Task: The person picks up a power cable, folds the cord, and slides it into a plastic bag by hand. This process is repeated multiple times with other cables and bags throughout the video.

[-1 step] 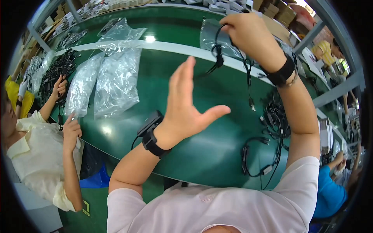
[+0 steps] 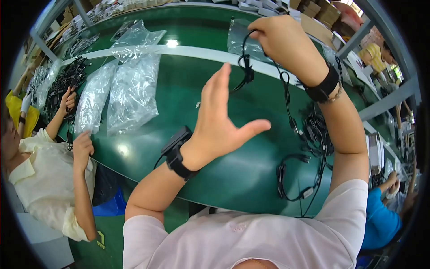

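Note:
My right hand (image 2: 286, 40) is raised over the far side of the green table (image 2: 179, 94) and is closed on a black cable (image 2: 245, 67). A bundled loop of the cable hangs below the hand, and its tail trails down to a plug (image 2: 293, 125). A clear plastic bag (image 2: 237, 38) sits right behind that hand; I cannot tell whether the hand holds it too. My left hand (image 2: 224, 125) hovers mid-air, empty, with its fingers straight and the thumb spread. It is below and to the left of the hanging loop and does not touch it. Both wrists carry black bands.
Several clear bags of parts (image 2: 132, 89) lie at the left of the table. Loose black cables (image 2: 316, 130) and a coiled one (image 2: 291, 179) lie at the right. A person in a cream shirt (image 2: 45, 175) works at the left by a cable pile (image 2: 62, 85). Another person in blue (image 2: 380, 219) is at the right.

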Motion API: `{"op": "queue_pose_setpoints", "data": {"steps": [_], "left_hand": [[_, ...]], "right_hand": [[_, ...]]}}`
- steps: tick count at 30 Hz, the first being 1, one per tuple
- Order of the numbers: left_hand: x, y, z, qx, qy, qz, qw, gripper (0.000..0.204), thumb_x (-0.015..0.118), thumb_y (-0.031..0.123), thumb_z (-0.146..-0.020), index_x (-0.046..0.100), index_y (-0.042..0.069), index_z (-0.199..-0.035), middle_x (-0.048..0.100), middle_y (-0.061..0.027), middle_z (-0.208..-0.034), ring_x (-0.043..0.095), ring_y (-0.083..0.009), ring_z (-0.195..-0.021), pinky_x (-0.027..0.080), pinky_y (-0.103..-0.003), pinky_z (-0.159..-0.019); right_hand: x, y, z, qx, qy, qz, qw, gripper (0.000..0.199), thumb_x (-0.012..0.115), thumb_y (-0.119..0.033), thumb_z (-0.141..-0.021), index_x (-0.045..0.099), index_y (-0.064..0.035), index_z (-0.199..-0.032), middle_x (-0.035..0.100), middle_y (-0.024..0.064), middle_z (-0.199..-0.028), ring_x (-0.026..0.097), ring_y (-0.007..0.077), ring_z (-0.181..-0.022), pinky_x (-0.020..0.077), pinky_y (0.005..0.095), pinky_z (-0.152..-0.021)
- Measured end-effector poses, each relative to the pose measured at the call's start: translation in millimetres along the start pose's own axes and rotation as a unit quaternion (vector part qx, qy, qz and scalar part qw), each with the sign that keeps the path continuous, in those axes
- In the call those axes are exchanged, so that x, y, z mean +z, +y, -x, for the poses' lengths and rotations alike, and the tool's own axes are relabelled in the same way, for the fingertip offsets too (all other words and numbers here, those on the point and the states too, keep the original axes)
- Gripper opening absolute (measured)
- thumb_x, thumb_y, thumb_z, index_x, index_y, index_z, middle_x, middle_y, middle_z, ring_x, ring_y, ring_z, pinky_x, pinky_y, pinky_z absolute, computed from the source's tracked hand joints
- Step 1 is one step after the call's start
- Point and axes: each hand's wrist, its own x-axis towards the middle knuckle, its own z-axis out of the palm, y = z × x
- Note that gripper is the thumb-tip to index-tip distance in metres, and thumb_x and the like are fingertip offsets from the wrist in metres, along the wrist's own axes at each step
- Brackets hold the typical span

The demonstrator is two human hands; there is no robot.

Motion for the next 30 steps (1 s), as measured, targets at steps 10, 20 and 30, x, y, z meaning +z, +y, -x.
{"op": "queue_pose_setpoints", "data": {"steps": [10, 20, 30], "left_hand": [[32.2, -25.1, -4.5, -0.264, 0.003, 0.537, 0.801, 0.016, 0.055, 0.019, -0.084, 0.057, 0.003, -0.088, 0.061, -0.0067, -0.086, 0.053, -0.0139, -0.08, 0.041, -0.027, -0.073], [23.0, -28.4, -34.2, -0.322, 0.159, 0.778, 0.516, 0.017, 0.056, 0.015, -0.084, 0.05, 0.005, -0.071, 0.06, -0.0142, -0.083, 0.057, -0.0269, -0.09, 0.043, -0.043, -0.091], [-0.1, -33.0, -30.2, -0.286, 0.187, 0.813, 0.471, 0.014, 0.06, 0.016, -0.082, 0.058, 0.002, -0.085, 0.054, -0.0091, -0.073, 0.053, -0.0213, -0.074, 0.045, -0.039, -0.082]], "right_hand": [[-39.2, -12.4, 84.0, 0.207, -0.042, -0.225, 0.951, 0.019, 0.063, -0.01, -0.076, 0.062, 0.0028, -0.09, 0.062, 0.0072, -0.068, 0.054, 0.0093, -0.059, 0.0427, 0.0229, -0.054], [3.9, -59.2, 127.6, 0.23, -0.094, -0.479, 0.842, 0.014, 0.063, -0.007, -0.078, 0.061, 0.0024, -0.089, 0.06, 0.0046, -0.079, 0.056, 0.0093, -0.069, 0.0464, 0.0233, -0.062], [37.8, -68.5, 138.5, 0.18, -0.355, -0.564, 0.723, 0.035, 0.065, -0.017, -0.078, 0.05, -0.0032, -0.106, 0.059, 0.0029, -0.078, 0.055, 0.0106, -0.071, 0.0465, 0.0269, -0.064]]}}
